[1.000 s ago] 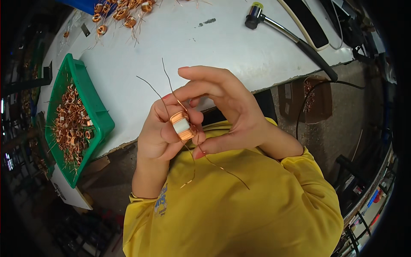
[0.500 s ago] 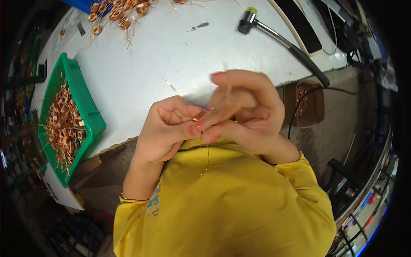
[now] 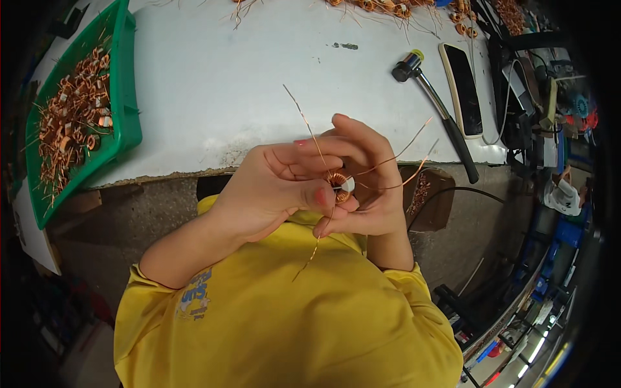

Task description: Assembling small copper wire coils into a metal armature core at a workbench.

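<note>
At my chest, just off the table's front edge, is a small ring coil (image 3: 341, 189) wound with copper wire, with a white piece across its middle. Several long wire ends fan out from it, up, down and to the right. My left hand (image 3: 272, 187) pinches the coil, thumb in front. My right hand (image 3: 375, 187) curls around the coil's other side, its fingers partly behind it and against it, its thumb below near the downward wire. How firmly the right fingers grip is partly hidden.
A green tray (image 3: 127, 97) heaped with copper coils stands at the left. More coils (image 3: 401, 9) lie at the table's back. A mallet (image 3: 440, 103) and a phone (image 3: 462, 90) lie at the right. Beneath the table's edge is a cardboard box (image 3: 436, 200).
The view has swung rightward. My hands have separated a little, so the ring coil and its spread wire ends now show clearly; the right hand's blurred motion has settled.
</note>
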Motion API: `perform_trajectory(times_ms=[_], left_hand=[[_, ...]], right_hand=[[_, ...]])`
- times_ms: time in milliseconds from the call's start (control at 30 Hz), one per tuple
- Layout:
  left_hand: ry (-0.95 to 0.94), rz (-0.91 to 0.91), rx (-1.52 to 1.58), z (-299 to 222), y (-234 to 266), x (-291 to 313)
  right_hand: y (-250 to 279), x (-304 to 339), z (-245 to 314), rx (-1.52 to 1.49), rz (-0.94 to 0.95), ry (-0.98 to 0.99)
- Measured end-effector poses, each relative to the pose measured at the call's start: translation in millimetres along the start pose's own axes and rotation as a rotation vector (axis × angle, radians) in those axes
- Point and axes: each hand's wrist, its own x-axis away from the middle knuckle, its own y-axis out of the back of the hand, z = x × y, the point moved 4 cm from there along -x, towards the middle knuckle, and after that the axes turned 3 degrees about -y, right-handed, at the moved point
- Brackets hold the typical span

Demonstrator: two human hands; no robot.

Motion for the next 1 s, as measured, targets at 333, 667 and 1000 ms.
perform_trajectory(times_ms=[333,667,1000], left_hand=[[-0.044,0.000,0.078,6.1,4.7,0.4],[-0.121,0.132,0.144,6.8,1.7,1.6],[-0.315,0.116,-0.427,-2.3,-7.6,13.6]], right_hand=[[-6.2,-9.5,3.4,-0.065,-0.029,0.194],[4.4,-11.2,-7.1,-0.545,0.051,0.273],[5.2,-17.2,24.1,0.491,0.241,0.082]])
